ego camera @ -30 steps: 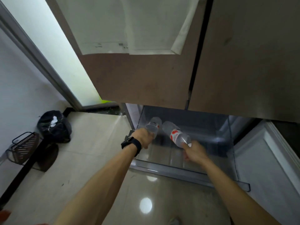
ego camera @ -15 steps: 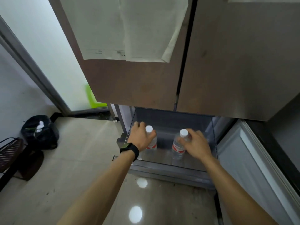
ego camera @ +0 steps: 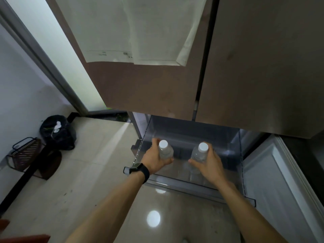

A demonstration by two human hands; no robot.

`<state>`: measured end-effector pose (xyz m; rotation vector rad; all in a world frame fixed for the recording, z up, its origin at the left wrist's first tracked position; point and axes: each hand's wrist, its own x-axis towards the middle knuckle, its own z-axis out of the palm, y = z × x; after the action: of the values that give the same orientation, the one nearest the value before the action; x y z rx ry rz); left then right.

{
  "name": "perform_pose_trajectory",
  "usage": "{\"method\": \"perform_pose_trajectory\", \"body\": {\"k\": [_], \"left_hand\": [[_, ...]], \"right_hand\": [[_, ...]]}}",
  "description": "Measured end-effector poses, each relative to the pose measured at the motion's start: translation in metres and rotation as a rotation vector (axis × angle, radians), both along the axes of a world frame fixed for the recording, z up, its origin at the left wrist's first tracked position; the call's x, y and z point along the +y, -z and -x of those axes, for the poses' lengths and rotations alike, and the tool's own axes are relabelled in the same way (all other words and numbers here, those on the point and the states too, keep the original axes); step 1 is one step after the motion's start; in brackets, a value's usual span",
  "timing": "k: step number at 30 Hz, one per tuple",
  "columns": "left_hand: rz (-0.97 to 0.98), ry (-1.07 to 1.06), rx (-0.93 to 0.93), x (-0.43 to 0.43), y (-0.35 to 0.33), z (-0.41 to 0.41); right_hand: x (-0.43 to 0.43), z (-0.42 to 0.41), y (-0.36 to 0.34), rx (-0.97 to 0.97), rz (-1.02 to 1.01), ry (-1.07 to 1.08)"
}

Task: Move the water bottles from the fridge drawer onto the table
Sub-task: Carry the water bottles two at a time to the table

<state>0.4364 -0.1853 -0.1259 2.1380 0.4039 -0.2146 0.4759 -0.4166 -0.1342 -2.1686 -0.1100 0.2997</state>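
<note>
Water bottle at left (ego camera: 166, 152) upright, left hand (ego camera: 154, 160) curled round its body; water bottle at right (ego camera: 199, 153) upright, right hand (ego camera: 210, 164) curled round it; both within the open fridge drawer (ego camera: 192, 186).

You have nothing legible in front of you. The paper sheets (ego camera: 108, 32) on the fridge door (ego camera: 149, 88) carry a thin line of small dark print near their lower edge, but it is too small and blurred for you to read. The left water bottle (ego camera: 165, 150) and the right water bottle (ego camera: 199, 153) show you only white caps and clear bodies, with no readable label.
</note>
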Motion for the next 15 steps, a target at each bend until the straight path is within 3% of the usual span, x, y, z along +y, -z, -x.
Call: {"method": "perform_pose_trajectory", "body": {"k": [5, 9, 15], "left_hand": [[0.006, -0.044, -0.075, 0.014, -0.026, 0.003], [0.098, -0.160, -0.205, 0.056, -0.081, 0.035], [0.000, -0.385, -0.364, 0.143, -0.140, 0.139]], "right_hand": [[0.005, -0.001, -0.026, -0.015, -0.043, 0.000], [0.028, 0.010, -0.084, -0.119, -0.132, -0.021], [0.134, 0.037, -0.167, -0.180, -0.207, -0.316]]}}
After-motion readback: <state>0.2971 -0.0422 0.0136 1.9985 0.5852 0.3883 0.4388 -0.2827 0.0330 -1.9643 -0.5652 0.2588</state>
